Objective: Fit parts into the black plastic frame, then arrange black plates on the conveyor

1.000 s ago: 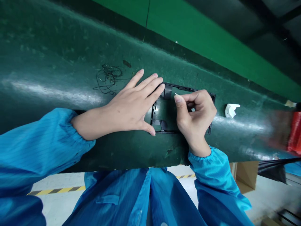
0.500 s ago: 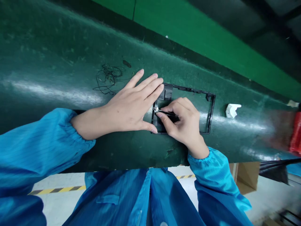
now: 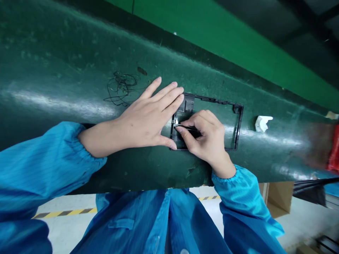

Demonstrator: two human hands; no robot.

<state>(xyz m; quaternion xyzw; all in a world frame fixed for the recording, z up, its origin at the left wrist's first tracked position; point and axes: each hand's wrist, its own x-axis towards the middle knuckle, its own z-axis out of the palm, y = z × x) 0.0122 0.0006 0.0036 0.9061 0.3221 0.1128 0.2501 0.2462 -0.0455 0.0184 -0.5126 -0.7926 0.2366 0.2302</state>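
Note:
A black rectangular plastic frame lies flat on the green table. My left hand is spread palm down over its left end, with fingertips near the upper left corner and the thumb at the lower left. Inside the frame, my right hand pinches a slim, dark, tweezer-like tool between thumb and index finger. The tool points left, its shiny tip at the inner side of the left bar. My fingers cover much of the tool, so its full shape is hidden.
Tangled black thread or wire lies left of the frame, beside a small dark scrap. A white angular piece sits to the right. Farther right is something red. An open cardboard box stands below the table edge.
Almost nothing differs: both hands keep their places on the frame and the tool stays at the left bar. The view has shifted very slightly.

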